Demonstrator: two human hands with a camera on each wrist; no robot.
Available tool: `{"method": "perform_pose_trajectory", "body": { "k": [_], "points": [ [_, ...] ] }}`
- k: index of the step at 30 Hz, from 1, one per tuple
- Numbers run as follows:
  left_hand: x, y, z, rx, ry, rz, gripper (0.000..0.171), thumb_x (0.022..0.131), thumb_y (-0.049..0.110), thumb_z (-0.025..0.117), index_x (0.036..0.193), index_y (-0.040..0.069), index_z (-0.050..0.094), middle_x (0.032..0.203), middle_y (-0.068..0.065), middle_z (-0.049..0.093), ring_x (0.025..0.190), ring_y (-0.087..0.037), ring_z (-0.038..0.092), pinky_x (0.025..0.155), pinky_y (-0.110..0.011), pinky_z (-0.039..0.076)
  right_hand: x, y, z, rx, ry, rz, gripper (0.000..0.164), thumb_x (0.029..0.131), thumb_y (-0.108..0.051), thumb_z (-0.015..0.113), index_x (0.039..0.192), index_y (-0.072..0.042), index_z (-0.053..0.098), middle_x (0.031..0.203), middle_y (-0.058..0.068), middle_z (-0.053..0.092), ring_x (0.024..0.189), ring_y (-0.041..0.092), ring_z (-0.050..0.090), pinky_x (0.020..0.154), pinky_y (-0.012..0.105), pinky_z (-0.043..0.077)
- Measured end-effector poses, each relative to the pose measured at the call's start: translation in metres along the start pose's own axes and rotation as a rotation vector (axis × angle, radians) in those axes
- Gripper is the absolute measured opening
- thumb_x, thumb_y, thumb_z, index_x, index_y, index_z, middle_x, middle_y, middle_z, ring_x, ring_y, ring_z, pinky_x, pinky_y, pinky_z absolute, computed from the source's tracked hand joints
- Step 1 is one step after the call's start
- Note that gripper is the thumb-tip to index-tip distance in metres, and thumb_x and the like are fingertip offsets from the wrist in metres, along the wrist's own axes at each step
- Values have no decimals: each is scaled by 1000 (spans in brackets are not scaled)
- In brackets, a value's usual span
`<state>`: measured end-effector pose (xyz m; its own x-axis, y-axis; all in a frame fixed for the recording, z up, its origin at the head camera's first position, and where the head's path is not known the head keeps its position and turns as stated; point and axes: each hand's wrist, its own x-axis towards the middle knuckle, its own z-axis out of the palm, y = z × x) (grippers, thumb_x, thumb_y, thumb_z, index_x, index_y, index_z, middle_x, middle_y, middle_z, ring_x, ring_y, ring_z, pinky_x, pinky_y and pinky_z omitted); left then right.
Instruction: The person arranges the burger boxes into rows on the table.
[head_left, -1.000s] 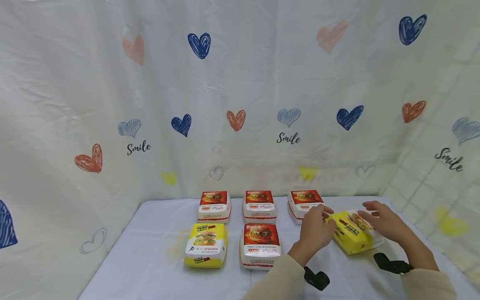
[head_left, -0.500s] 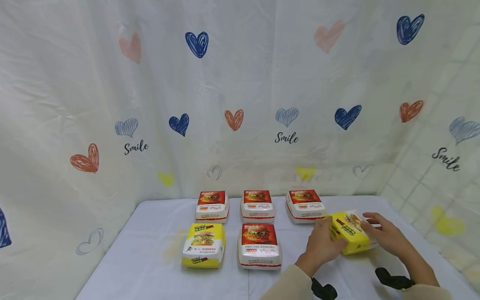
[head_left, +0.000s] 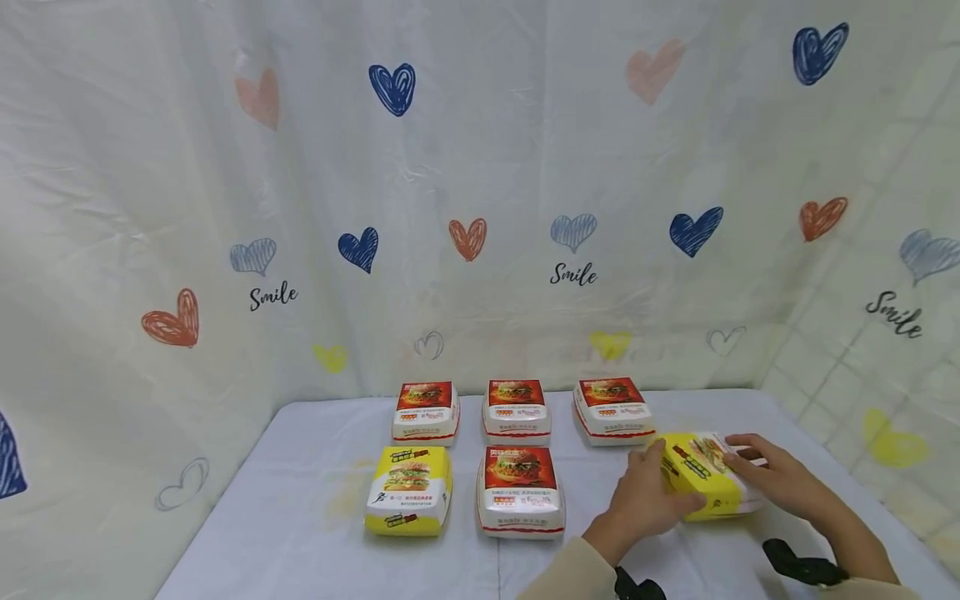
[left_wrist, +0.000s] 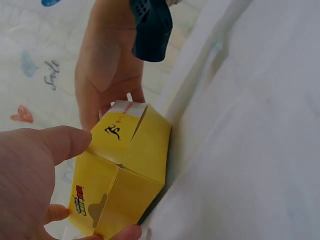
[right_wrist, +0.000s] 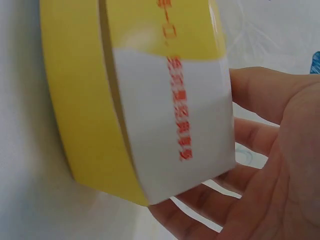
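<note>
At the right of the table, both hands grip a yellow and white burger box (head_left: 693,471). My left hand (head_left: 648,500) holds its left end, with the thumb along the near side and fingertips at the far left corner. My right hand (head_left: 783,473) is at the right end, thumb by the top edge. In the left wrist view, the yellow box (left_wrist: 142,170) has a flap seam and rests close to the white cloth. The right wrist view shows the fingers (right_wrist: 200,205) curled behind the box's white end (right_wrist: 180,120).
Three red and white burger boxes (head_left: 425,414) line the back of the white-covered table (head_left: 300,500). Before them stand another yellow burger box (head_left: 409,492) and a red and white one (head_left: 521,492). A heart-patterned curtain (head_left: 480,167) hangs behind.
The left hand has closed in on the box, its thumb now along the near side. The box has turned slightly and come down a little, with the right hand following it.
</note>
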<state>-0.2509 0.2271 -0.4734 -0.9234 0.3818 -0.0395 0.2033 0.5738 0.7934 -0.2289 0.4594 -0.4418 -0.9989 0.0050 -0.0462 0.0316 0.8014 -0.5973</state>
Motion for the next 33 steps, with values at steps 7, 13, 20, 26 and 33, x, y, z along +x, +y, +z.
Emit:
{"method": "perform_pose_trajectory", "body": {
  "k": [7, 13, 20, 26, 33],
  "points": [
    [-10, -3, -5, 31, -48, -13, 80, 83, 59, 76, 151, 47, 36, 140, 5, 50, 109, -17, 62, 95, -39, 55, 2, -3, 0, 15, -61, 21, 59, 109, -40, 46, 145, 6, 41, 123, 31, 61, 104, 31, 61, 75, 37, 52],
    [-18, -5, -12, 60, -63, -19, 78, 85, 59, 74, 152, 47, 35, 139, 7, 50, 110, -18, 63, 96, -39, 55, 4, -8, 3, 63, -105, 54, 67, 108, -42, 49, 152, 6, 33, 115, 19, 62, 89, 21, 55, 70, 33, 47],
    [-24, -8, -18, 52, -76, -11, 77, 86, 57, 73, 153, 46, 35, 139, 7, 50, 109, -18, 63, 96, -40, 54, 4, -12, 6, 77, -133, 53, 69, 107, -40, 51, 155, 4, 30, 106, 11, 60, 84, 19, 53, 67, 31, 46],
    [-27, -12, -23, 44, -94, 18, 77, 88, 56, 71, 154, 43, 34, 140, 7, 49, 107, -18, 62, 95, -39, 54, 4, -14, 6, 75, -151, 46, 65, 106, -39, 53, 153, 3, 35, 109, 11, 62, 90, 20, 54, 71, 30, 51],
    [-32, -16, -32, 19, -132, 35, 72, 92, 53, 68, 155, 40, 35, 139, 4, 50, 104, -16, 61, 94, -37, 54, 6, -14, 6, 110, -172, 44, 64, 104, -40, 57, 149, 1, 40, 122, 21, 61, 97, 22, 58, 78, 36, 57]
  ]
}}
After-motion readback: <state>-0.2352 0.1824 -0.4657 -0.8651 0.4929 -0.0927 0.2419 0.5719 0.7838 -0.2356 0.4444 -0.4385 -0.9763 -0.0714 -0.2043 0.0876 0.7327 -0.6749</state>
